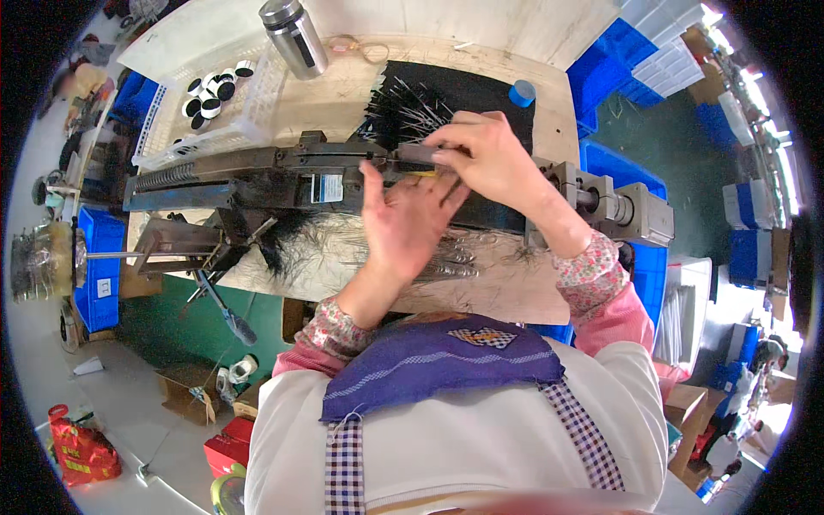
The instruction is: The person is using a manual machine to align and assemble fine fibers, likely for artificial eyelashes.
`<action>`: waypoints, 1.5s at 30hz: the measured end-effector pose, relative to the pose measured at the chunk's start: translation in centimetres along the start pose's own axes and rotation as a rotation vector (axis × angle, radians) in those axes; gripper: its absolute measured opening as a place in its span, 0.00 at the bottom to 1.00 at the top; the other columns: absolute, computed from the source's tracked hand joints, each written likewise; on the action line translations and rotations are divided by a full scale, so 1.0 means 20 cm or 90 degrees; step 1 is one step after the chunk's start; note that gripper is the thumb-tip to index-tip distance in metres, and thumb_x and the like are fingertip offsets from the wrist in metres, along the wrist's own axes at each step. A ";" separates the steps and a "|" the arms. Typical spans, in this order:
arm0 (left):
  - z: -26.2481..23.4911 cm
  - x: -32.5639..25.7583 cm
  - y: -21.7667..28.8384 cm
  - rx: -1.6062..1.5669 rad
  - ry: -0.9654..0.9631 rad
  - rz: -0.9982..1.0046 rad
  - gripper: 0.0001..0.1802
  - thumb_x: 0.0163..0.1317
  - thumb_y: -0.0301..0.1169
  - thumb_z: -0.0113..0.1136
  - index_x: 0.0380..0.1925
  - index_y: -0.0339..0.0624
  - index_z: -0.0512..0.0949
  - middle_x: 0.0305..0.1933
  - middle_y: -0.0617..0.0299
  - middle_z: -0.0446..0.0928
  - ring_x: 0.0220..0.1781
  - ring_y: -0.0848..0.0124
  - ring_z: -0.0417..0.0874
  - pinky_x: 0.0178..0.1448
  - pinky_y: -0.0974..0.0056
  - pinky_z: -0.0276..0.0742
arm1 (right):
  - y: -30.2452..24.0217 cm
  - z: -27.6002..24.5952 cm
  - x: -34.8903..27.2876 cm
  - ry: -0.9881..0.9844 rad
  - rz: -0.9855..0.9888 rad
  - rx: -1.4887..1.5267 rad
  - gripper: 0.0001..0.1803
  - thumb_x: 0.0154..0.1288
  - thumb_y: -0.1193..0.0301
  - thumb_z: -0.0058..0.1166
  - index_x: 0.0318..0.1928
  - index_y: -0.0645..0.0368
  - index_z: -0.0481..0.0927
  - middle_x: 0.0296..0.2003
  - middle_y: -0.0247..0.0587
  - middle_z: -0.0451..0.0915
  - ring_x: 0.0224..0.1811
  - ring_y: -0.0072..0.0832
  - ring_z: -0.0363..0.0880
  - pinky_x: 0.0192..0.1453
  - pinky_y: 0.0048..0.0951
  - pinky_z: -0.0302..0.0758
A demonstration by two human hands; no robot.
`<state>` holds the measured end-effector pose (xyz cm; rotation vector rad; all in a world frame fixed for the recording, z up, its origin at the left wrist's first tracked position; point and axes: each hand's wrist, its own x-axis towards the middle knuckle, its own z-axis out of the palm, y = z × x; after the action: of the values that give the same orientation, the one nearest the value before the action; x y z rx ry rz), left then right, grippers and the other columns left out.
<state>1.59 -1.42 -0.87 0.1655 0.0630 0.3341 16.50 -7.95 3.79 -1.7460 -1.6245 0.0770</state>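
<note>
A long dark metal bench machine (283, 163) lies across the table in front of me, with a coiled spring along its left part. My left hand (408, 223) is at the machine's near side, palm showing, thumb raised and fingers stretched to the right. Just above it, my right hand (491, 161) reaches over the machine's middle with thumb and fingers pinched together. What is between them, if anything, is too small to tell. Behind my hands, a pile of thin metal rods (412, 112) lies on a black mat (498, 112). The left fingertips are partly covered by the right hand.
A white plastic basket (257, 129) with black-and-white round pieces stands back left, beside a steel flask (296, 43). A blue cap (521, 93) rests on the mat. Loose dark bristles (275, 245) lie near the machine. Blue crates (614, 64) stand right of the table.
</note>
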 end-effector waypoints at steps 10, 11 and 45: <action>0.01 -0.02 0.02 0.036 0.052 0.046 0.40 0.66 0.62 0.38 0.53 0.31 0.64 0.61 0.50 0.67 0.67 0.60 0.64 0.74 0.56 0.54 | -0.04 -0.03 -0.02 -0.027 -0.039 -0.160 0.06 0.54 0.71 0.58 0.34 0.50 0.84 0.27 0.33 0.75 0.36 0.30 0.76 0.52 0.38 0.63; 0.02 -0.02 0.04 0.021 0.061 0.054 0.40 0.66 0.61 0.39 0.54 0.29 0.64 0.60 0.47 0.67 0.66 0.56 0.65 0.75 0.54 0.54 | -0.05 -0.02 -0.01 -0.022 -0.035 -0.163 0.06 0.54 0.71 0.58 0.34 0.50 0.84 0.27 0.33 0.75 0.36 0.30 0.76 0.52 0.38 0.63; 0.06 -0.07 0.05 0.096 0.120 0.069 0.39 0.69 0.58 0.36 0.55 0.26 0.64 0.58 0.46 0.68 0.67 0.55 0.65 0.76 0.54 0.53 | -0.03 -0.06 -0.03 0.003 -0.080 -0.176 0.04 0.51 0.72 0.60 0.31 0.51 0.83 0.25 0.32 0.74 0.34 0.31 0.77 0.52 0.37 0.67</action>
<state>0.02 -1.20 0.49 0.2878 0.2665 0.4527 16.53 -9.14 4.75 -1.8374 -1.8056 -0.2212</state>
